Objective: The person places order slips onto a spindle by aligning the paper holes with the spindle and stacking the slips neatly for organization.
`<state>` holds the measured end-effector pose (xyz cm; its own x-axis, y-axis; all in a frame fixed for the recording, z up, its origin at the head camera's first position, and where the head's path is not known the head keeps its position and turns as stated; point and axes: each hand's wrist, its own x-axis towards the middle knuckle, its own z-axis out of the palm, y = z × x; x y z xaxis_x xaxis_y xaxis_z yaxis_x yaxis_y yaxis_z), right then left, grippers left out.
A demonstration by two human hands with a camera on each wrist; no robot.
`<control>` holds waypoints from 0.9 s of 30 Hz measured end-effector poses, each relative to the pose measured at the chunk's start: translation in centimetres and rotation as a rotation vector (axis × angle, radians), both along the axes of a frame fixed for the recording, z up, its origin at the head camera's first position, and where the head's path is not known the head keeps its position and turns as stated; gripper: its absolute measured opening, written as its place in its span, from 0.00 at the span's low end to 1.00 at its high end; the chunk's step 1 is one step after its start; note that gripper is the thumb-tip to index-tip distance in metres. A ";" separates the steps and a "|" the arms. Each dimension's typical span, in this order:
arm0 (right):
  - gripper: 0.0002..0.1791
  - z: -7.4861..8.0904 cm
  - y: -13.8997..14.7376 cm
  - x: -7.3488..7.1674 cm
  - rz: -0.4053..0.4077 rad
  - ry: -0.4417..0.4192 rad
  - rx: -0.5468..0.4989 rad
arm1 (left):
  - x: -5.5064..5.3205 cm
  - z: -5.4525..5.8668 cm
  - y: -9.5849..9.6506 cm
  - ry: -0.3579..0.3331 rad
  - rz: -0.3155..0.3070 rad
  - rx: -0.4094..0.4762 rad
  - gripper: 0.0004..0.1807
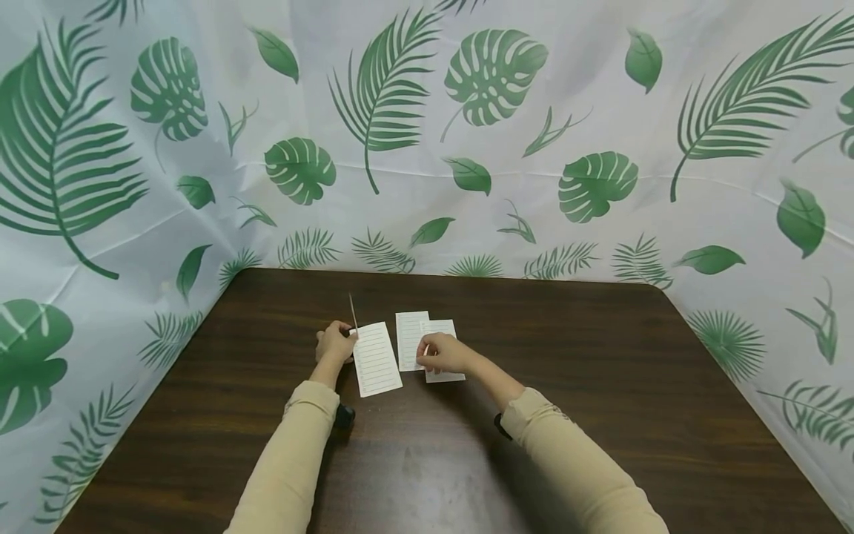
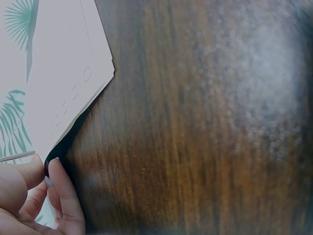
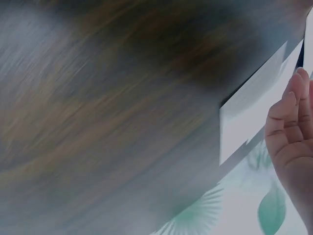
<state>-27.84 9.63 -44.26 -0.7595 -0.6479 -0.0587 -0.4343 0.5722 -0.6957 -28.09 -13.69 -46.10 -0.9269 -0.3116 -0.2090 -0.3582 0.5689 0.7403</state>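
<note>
A small white lined notepad [image 1: 377, 360] tilts in my left hand [image 1: 336, 343]. The thumb and fingers pinch its edge, and a dark underside shows below the pages in the left wrist view. From the pinched corner sticks up a thin brownish strip [image 1: 353, 310], too narrow to identify. My right hand [image 1: 443, 352] is over two loose white lined sheets, its fingers loosely bent and nothing visible between them. The left sheet [image 1: 408, 331] is partly overlapped by the right sheet [image 1: 445, 376].
The sheets lie on a dark wood-grain table [image 1: 567, 356] with a glossy patch near the front. Behind it and along its sides hangs a white curtain [image 1: 414, 215] printed with green leaves.
</note>
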 end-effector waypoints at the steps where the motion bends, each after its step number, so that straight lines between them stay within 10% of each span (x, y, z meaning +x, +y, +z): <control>1: 0.05 0.0 0.5 -0.2 0.006 0.010 0.010 | 0.0 0.0 0.1 -0.002 -0.001 0.001 0.15; 14: 0.22 -0.2 4.6 -2.2 -0.110 0.191 0.179 | -0.3 -0.2 -0.1 -0.003 -0.003 0.017 0.15; 22: 0.49 -0.7 5.8 -2.8 -0.060 0.129 0.332 | -2.5 -3.3 -1.0 0.029 0.004 0.015 0.14; 27: 0.51 -1.1 5.9 -2.4 -0.049 0.118 0.371 | -0.8 -1.1 -0.4 0.002 0.002 0.028 0.14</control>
<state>-30.29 15.54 -45.38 -0.8044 -0.5619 -0.1928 -0.4648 0.7975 -0.3847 -28.90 -14.11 -47.19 -0.9267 -0.3077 -0.2159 -0.3579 0.5473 0.7565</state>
